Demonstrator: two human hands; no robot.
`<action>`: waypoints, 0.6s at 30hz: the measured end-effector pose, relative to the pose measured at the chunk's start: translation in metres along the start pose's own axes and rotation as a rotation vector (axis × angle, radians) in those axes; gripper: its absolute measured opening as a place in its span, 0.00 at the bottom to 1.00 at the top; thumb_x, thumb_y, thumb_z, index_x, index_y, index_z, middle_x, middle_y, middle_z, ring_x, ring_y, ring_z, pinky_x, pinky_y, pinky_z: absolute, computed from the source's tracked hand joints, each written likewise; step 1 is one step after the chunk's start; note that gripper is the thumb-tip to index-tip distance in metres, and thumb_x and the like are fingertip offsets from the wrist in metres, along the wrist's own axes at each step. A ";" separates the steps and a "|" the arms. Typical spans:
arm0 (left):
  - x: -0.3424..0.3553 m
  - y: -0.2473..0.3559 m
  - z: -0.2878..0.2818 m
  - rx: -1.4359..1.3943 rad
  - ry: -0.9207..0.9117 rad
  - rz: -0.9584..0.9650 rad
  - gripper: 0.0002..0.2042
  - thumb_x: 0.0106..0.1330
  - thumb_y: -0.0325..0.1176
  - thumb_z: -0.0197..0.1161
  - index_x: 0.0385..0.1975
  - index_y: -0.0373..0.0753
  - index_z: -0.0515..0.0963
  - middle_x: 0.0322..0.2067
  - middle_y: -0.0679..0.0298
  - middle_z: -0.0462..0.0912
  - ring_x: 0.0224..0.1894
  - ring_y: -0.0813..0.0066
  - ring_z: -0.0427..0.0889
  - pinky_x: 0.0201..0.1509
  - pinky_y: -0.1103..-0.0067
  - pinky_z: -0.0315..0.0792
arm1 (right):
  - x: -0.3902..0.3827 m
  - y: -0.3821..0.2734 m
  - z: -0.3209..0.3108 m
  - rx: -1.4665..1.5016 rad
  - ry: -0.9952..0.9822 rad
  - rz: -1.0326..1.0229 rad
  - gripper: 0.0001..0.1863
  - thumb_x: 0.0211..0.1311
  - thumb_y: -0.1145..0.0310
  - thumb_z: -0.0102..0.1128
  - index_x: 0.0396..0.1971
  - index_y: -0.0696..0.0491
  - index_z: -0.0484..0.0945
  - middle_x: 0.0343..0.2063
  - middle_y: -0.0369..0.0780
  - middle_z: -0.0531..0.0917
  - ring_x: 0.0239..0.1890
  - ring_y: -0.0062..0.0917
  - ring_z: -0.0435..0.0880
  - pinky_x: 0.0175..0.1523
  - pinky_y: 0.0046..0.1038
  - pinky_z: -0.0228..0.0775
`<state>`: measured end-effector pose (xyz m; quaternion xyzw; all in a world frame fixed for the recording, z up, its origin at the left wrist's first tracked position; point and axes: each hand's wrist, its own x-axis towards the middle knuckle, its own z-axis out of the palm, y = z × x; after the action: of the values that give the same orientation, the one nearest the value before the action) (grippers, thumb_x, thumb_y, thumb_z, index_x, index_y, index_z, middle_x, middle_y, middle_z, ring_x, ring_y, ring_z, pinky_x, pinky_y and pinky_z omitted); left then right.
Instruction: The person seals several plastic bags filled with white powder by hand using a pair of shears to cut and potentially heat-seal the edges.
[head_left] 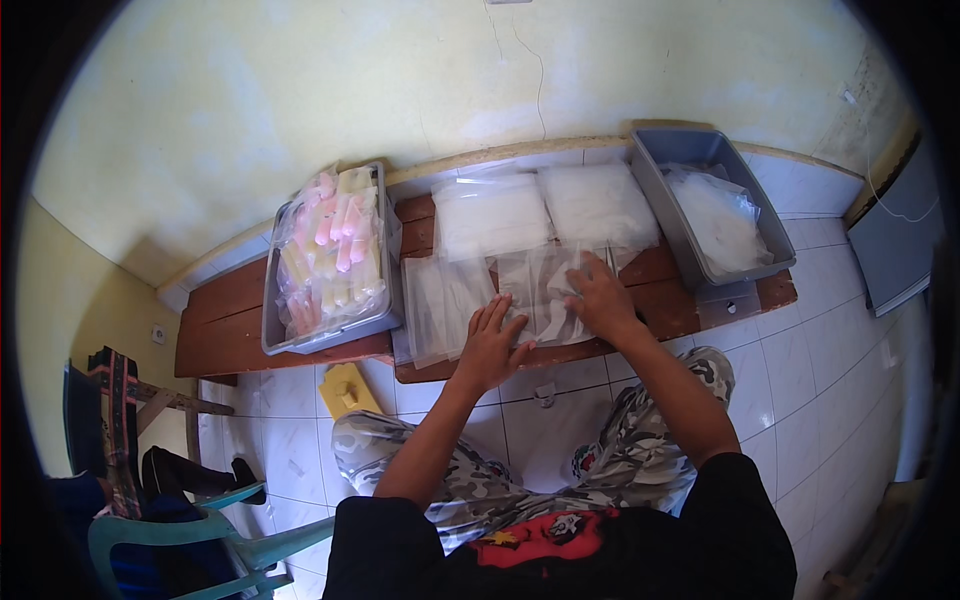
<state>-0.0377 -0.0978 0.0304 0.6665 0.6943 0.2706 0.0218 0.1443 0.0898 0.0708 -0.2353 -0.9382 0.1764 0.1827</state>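
A row of flat see-through plastic bags (430,305) lies along the near side of the brown wooden bench, overlapping one another. My left hand (488,345) rests on the bags in the middle, fingers spread and holding nothing. Further right, my right hand (600,300) presses on a crumpled see-through bag (550,300) with its fingers apart and slightly bent. Behind the hands are two thick stacks of white-looking plastic bags, the left stack (490,215) and the right stack (598,205), side by side.
At the left end of the bench (225,315) stands a grey tub (385,300) heaped with bagged pink and pale yellow sticks (335,240). Another grey tub (690,240) with plastic bags is at the right. A yellow object (347,388) is on the floor near a green chair (160,540).
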 end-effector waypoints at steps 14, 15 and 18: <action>-0.004 0.007 -0.007 0.049 -0.060 -0.031 0.26 0.69 0.49 0.65 0.62 0.41 0.77 0.66 0.50 0.72 0.72 0.53 0.67 0.74 0.60 0.55 | 0.017 0.020 0.015 -0.018 0.089 0.232 0.25 0.56 0.78 0.67 0.56 0.54 0.80 0.42 0.50 0.84 0.46 0.48 0.84 0.53 0.43 0.78; -0.003 0.007 -0.006 0.041 -0.043 -0.021 0.26 0.70 0.48 0.64 0.62 0.41 0.77 0.66 0.50 0.72 0.71 0.53 0.67 0.74 0.60 0.55 | 0.018 0.025 0.016 -0.020 0.090 0.230 0.25 0.56 0.78 0.67 0.56 0.54 0.80 0.42 0.50 0.84 0.46 0.48 0.84 0.53 0.43 0.78; 0.001 0.005 -0.003 0.023 -0.009 -0.025 0.25 0.70 0.47 0.64 0.62 0.40 0.76 0.66 0.50 0.72 0.71 0.53 0.66 0.74 0.59 0.55 | 0.020 0.032 0.015 0.098 0.163 0.239 0.26 0.54 0.81 0.67 0.57 0.56 0.79 0.38 0.49 0.85 0.43 0.46 0.86 0.51 0.41 0.78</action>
<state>-0.0347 -0.0980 0.0347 0.6594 0.7054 0.2591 0.0207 0.1335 0.1231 0.0498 -0.3497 -0.8759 0.2226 0.2470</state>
